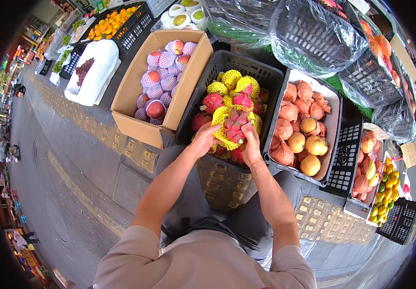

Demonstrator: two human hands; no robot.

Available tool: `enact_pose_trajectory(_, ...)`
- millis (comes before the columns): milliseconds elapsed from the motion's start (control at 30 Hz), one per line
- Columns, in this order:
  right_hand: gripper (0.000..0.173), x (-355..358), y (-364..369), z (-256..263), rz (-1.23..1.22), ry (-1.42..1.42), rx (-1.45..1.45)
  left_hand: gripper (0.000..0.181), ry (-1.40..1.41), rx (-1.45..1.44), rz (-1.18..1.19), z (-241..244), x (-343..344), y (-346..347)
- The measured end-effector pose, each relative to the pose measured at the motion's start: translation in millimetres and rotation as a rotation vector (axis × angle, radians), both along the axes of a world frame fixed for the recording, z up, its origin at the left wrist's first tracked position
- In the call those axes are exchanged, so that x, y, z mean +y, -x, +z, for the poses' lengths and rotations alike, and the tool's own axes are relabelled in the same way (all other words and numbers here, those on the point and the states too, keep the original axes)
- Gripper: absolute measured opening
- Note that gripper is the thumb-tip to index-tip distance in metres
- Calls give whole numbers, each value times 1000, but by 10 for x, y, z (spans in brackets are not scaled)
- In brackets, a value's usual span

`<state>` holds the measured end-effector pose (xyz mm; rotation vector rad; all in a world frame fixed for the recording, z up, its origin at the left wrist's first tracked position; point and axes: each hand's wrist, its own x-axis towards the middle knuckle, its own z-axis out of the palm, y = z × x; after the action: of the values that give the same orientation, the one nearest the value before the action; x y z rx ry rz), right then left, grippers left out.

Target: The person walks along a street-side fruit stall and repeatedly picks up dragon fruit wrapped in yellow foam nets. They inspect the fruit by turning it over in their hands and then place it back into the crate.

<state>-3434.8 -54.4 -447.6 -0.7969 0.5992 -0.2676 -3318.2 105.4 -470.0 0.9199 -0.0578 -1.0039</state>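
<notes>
Above a black plastic crate (190, 115), a pink dragon fruit (236, 126) is between my two hands. My right hand (252, 146) grips it from the right, thumb along its side. A yellow foam net sleeve (220, 124) hangs open around the left of this fruit, and my left hand (204, 139) pinches it between thumb and fingers. More dragon fruit lie below in the crate, some bare, like the pink one (213, 102) at the left, and some in yellow nets (232, 78). My forearms and the held fruit hide part of the crate's near side.
Left of the crate stands a cardboard box (130, 94) of net-wrapped red fruit. To the right is a crate (332, 126) of round yellow fruit, many in reddish paper. Plastic-covered crates (316, 32) rise behind. Tactile paving (135, 150) and a road (74, 188) lie at the left.
</notes>
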Motion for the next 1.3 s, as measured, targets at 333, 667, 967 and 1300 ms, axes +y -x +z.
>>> enact_pose_trajectory(333,82,-76,-22,-65,64,868,121,54,47,56,-50,95,19,-7)
enact_pose_trajectory(667,97,-41,-85,-186,69,515,81,41,43,-8,120,-60,0,-25)
enact_pose_trajectory(967,95,44,-37,159,54,1318,310,36,-287,-267,31,122,-25,71)
enact_pose_trajectory(1300,76,-310,28,196,-27,54,-236,55,71,-147,534,53,296,-341)
